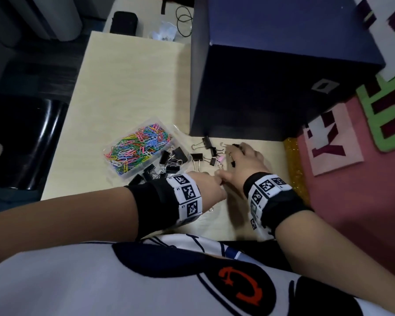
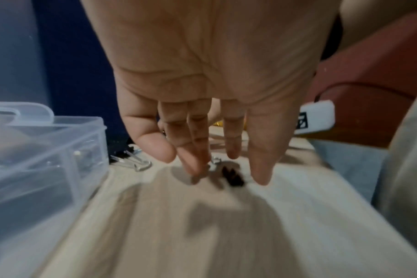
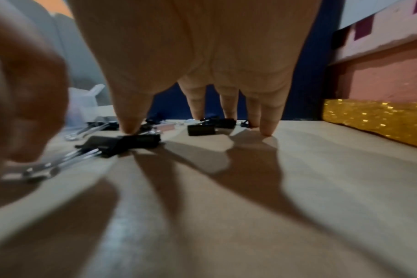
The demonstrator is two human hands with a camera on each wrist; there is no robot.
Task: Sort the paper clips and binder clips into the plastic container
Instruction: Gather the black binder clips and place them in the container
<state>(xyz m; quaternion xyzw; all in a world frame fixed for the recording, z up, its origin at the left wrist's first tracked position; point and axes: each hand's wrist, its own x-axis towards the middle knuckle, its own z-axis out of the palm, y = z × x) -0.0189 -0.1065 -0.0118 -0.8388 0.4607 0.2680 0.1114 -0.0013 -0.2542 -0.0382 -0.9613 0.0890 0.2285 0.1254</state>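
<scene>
A clear plastic container [image 1: 114,160] stands on the pale table [image 1: 128,87]. One compartment holds coloured paper clips [image 1: 139,147], the other black binder clips [image 1: 169,161]. Several loose black binder clips [image 1: 197,157] lie to its right. My left hand [image 1: 214,182] reaches down with straight fingers [image 2: 195,167], their tips touching a small black binder clip [image 2: 233,177]. My right hand [image 1: 238,153] is spread flat over the loose clips. Its thumb presses on one black binder clip [image 3: 131,143], and its other fingertips [image 3: 268,129] rest on the table near another clip [image 3: 201,129].
A tall dark blue box [image 1: 272,76] stands right behind the loose clips. A gold glitter strip [image 1: 293,160] and a pink board [image 1: 351,190] border the table on the right. A black pouch [image 1: 123,21] and a cable [image 1: 184,21] lie at the far end.
</scene>
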